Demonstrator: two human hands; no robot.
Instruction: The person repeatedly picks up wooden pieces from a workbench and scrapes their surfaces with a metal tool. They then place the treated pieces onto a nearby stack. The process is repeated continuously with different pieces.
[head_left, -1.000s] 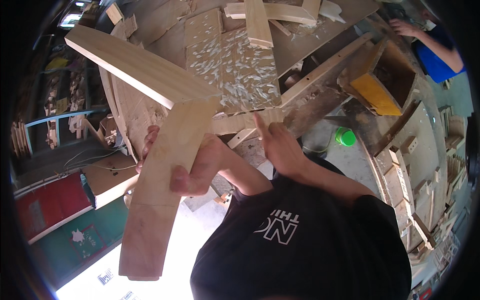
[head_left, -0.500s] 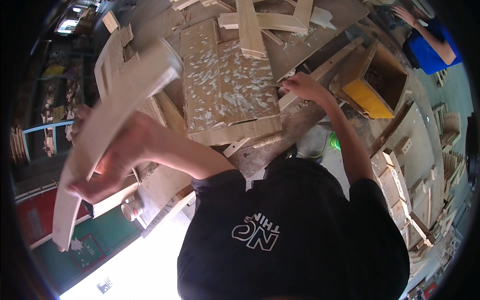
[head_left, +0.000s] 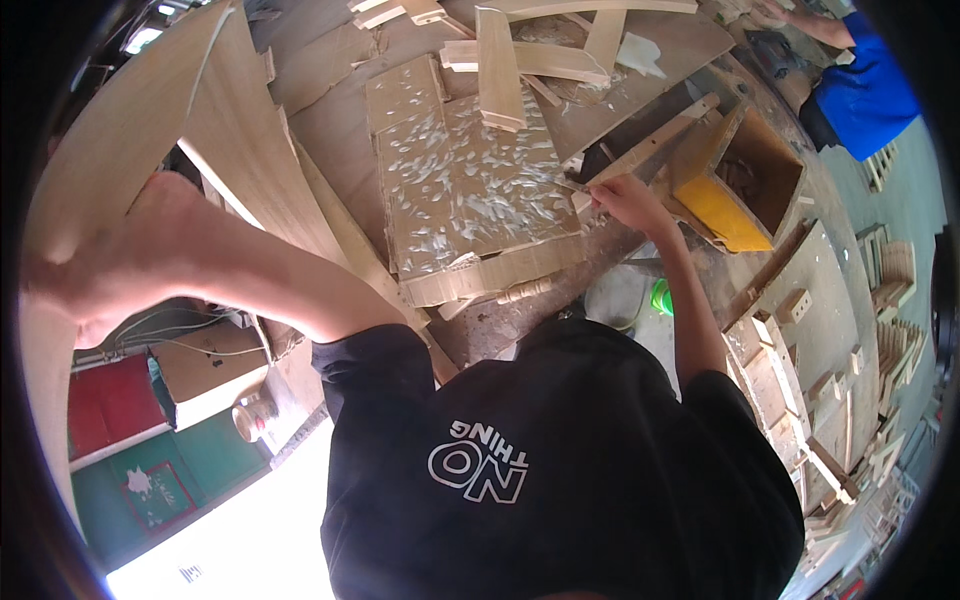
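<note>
At the far left my left hand point(head_left: 125, 250) grips a long, pale wooden board point(head_left: 120, 135), which is raised close to the camera and bends along the picture's rim. My right hand point(head_left: 630, 203) is closed in a pinch at the right side of a brown sheet point(head_left: 410, 235) spotted with white smears. What its fingers hold, if anything, is too small to make out. Beside the raised board another wide wooden piece point(head_left: 250, 150) slants down toward the sheet.
Wooden pieces point(head_left: 500, 80) lie across the sheet's far end. A yellow-sided wooden box point(head_left: 730, 205) stands right of my right hand. More wooden parts point(head_left: 795, 305) are at the right. A person in blue point(head_left: 865, 90) works at the far right; a jar point(head_left: 255, 415) is lower left.
My left hand has moved left with the board, which now looks larger and nearer. The wide slanting piece has come into view beside it. My right hand has shifted slightly right and nearer.
</note>
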